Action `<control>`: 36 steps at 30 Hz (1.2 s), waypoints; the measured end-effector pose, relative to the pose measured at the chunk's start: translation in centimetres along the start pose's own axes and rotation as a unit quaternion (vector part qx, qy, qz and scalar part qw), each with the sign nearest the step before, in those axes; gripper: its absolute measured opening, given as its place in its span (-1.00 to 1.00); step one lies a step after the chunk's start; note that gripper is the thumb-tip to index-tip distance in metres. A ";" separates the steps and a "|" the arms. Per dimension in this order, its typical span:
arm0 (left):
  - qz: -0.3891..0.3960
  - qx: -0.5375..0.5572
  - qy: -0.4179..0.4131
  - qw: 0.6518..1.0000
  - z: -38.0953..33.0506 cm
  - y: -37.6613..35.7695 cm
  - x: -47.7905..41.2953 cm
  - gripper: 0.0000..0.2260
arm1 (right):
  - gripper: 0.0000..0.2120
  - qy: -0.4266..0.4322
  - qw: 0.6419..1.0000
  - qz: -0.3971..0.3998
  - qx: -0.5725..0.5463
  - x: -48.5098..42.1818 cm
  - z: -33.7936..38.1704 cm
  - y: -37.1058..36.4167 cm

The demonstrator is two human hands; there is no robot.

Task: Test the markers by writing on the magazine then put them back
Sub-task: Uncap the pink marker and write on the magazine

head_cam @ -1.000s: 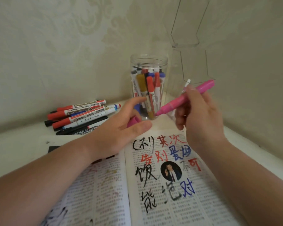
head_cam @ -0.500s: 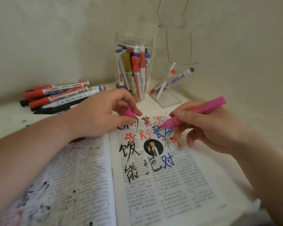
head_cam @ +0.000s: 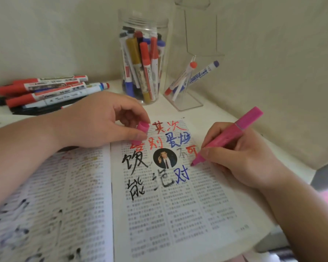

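Cream corner desk, open magazine, right hand gripping pink marker

A pink marker and pink cap are showing over the magazine, whose grey print is carrying black, red and blue writing; red, blue and gold markers are filling the clear jar.

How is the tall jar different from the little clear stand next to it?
The round jar is taller than the square clear stand. The jar is packed with many markers standing close to upright; the clear stand holds only a few, all leaning to the right. Both are see-through and sit by the wall, behind the magazine.
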State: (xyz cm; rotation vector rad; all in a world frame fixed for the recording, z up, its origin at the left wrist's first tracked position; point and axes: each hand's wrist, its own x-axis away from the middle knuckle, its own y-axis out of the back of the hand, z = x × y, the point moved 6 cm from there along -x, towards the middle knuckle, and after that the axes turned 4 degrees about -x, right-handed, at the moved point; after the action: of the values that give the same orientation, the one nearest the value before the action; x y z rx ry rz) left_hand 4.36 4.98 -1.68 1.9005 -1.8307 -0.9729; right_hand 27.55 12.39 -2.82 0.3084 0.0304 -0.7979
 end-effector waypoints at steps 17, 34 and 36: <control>0.006 0.028 0.018 0.999 -0.3 0.1 0.1 -0.72 | -0.95 -0.004 1.000 0.014 0.002 0.0 -0.2 0.2; 0.035 -0.016 0.067 0.997 -0.4 0.1 0.2 -0.70 | -0.70 0.098 0.988 0.122 0.002 -7.0 7.8 -3.9; 0.033 -0.019 0.074 0.997 -0.1 0.2 0.2 -0.72 | -0.60 0.098 0.978 0.164 0.084 -8.7 8.3 -5.8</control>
State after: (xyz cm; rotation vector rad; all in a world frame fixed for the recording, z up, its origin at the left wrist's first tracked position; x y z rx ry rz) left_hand 4.26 4.72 -1.47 1.8251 -1.7649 -0.8165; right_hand 16.56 12.32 4.82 0.5364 0.0949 -0.4409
